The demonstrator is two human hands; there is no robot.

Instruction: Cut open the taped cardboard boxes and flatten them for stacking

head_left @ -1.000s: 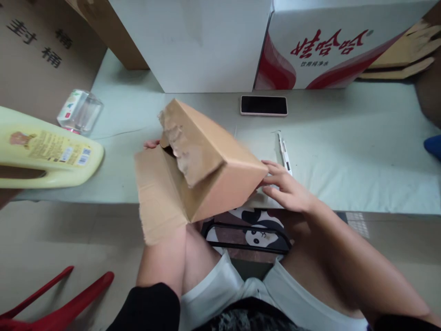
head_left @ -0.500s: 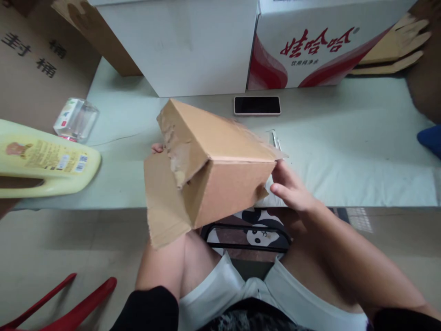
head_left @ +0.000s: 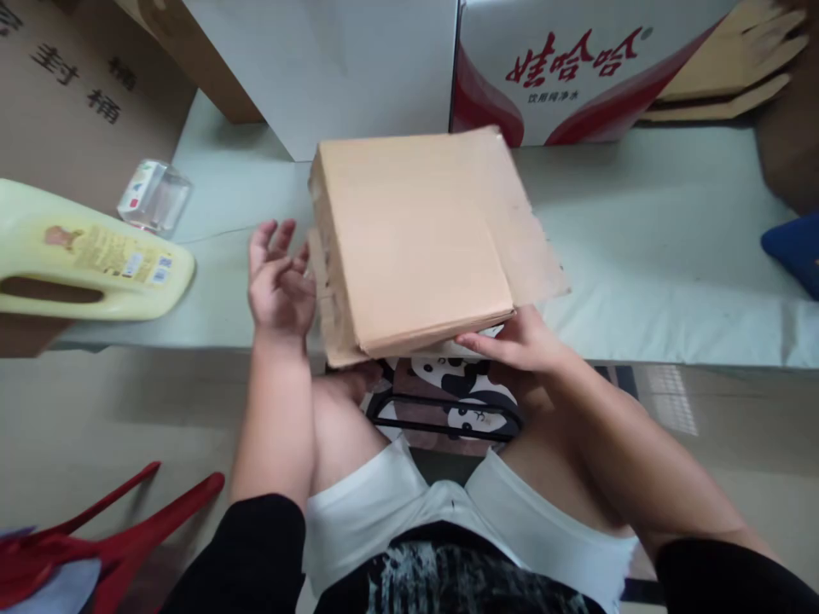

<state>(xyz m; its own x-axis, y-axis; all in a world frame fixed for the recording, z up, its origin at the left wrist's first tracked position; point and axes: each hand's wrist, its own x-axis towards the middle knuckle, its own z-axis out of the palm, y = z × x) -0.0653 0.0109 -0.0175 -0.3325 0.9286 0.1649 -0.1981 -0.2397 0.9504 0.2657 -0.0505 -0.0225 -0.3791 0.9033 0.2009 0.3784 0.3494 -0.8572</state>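
A brown cardboard box (head_left: pixel 415 239) is held up over the table's front part, a broad flat side facing me. One flap sticks out at the right and another hangs at the lower left; the left side looks torn. My right hand (head_left: pixel 528 341) grips the box's lower right corner, thumb in front, other fingers partly hidden behind it. Beside the left side, my left hand (head_left: pixel 280 286) is raised with its fingers apart and slightly curled. It holds nothing, though whether its fingertips touch the box I cannot tell.
A clear plastic container (head_left: pixel 155 196) and a yellow jug (head_left: pixel 95 256) lie on the left of the covered table (head_left: pixel 640 230). Behind stand a white carton (head_left: pixel 345 77) and a red-and-white carton (head_left: pixel 576 77). A blue object (head_left: pixel 793 256) is at the right edge; a red chair (head_left: pixel 153 520) stands lower left.
The box has turned so its broad side faces me, and it now covers the phone. My left hand has come off the box to its left; my right hand still holds the corner.
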